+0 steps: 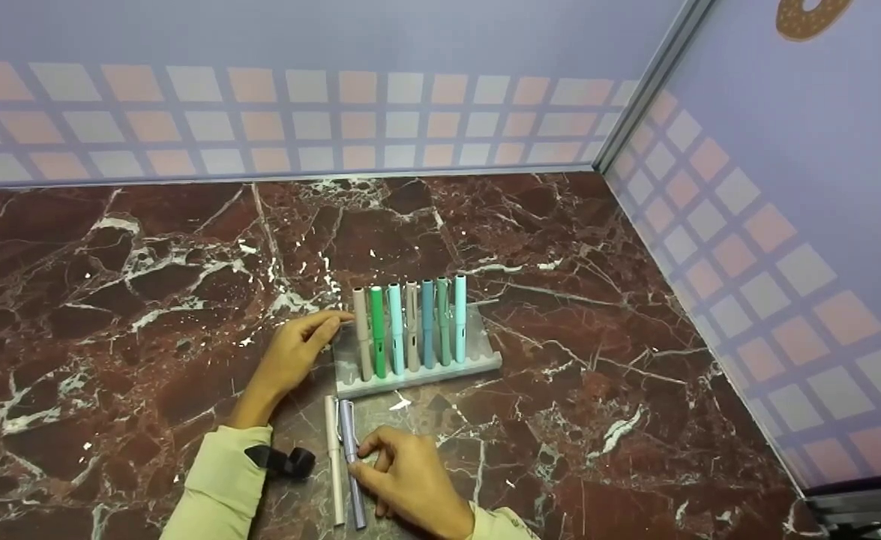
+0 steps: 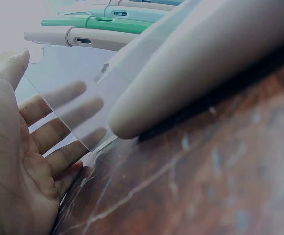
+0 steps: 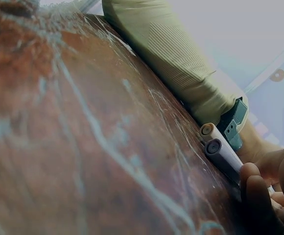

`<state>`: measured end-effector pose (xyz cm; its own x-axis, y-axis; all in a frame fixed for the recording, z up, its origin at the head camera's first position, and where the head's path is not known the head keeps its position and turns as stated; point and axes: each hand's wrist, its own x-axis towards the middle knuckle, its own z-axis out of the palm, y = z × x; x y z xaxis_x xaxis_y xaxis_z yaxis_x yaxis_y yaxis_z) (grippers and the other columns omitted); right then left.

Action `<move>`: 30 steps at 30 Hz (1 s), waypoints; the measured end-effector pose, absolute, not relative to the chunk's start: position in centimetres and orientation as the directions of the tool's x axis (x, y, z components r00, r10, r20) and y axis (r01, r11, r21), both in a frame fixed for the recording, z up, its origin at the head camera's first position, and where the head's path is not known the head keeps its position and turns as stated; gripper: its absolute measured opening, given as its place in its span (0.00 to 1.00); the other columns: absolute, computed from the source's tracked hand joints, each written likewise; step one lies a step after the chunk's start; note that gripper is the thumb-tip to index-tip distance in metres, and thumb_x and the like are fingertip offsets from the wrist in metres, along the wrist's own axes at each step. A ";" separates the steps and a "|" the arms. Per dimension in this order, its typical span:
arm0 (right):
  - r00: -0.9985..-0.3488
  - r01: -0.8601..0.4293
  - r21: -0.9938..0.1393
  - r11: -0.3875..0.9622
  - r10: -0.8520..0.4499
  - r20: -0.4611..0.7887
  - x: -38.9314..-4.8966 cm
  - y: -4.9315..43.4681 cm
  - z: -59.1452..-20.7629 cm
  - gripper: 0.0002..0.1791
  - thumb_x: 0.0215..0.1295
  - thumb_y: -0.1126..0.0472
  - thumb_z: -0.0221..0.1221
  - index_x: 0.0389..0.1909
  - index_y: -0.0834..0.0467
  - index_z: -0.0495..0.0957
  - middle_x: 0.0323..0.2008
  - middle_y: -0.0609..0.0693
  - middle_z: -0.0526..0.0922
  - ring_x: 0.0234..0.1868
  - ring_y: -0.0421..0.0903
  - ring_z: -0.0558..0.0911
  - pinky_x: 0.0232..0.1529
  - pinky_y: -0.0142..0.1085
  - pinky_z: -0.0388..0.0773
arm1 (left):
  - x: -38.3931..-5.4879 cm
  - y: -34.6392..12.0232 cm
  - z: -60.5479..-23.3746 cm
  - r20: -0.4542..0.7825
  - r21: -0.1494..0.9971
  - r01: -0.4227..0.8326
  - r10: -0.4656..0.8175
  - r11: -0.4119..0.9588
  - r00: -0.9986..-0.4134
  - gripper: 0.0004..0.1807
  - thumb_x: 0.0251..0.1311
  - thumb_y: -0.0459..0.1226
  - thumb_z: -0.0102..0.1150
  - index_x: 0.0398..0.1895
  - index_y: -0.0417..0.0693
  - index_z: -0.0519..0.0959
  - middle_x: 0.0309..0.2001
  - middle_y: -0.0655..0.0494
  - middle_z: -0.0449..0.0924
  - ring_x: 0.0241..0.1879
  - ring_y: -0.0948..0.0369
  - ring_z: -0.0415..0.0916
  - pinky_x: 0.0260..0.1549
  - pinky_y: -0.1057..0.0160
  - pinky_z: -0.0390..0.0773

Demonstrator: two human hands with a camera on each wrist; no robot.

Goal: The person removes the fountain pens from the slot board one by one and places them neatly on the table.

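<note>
A clear acrylic pen stand holds several capped pens in a row, among them a green pen and a taupe pen at its left end. My left hand grips the stand's left side; in the left wrist view its fingers show through the clear panel, with the thumb by the edge. In front of the stand, a lavender pen and a cream pen lie side by side on the table. My right hand pinches the lavender pen between thumb and fingers.
The dark red marbled table runs back to a lilac wall with pink and white squares. Another wall stands along the right. A black strap sits on the left wrist.
</note>
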<state>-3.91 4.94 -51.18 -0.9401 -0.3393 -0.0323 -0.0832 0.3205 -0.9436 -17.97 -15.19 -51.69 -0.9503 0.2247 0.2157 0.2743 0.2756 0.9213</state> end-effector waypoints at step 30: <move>-0.831 -0.535 -0.791 0.295 -0.352 0.430 -6.3 7.5 -52.7 0.02 0.64 0.70 0.63 0.36 0.61 0.81 0.25 0.51 0.85 0.22 0.33 0.80 0.23 0.23 0.77 | -18.0 -15.2 -51.7 0.210 0.921 0.271 0.229 0.279 -0.950 0.14 0.75 0.37 0.50 0.53 0.44 0.84 0.50 0.48 0.86 0.46 0.52 0.81 0.50 0.61 0.76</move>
<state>-6.25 7.51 -52.73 -0.8310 -0.3525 0.4303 -0.5351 0.2953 -0.7915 -17.99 -15.23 -51.68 -0.9504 0.2291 0.2103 0.2712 0.2794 0.9211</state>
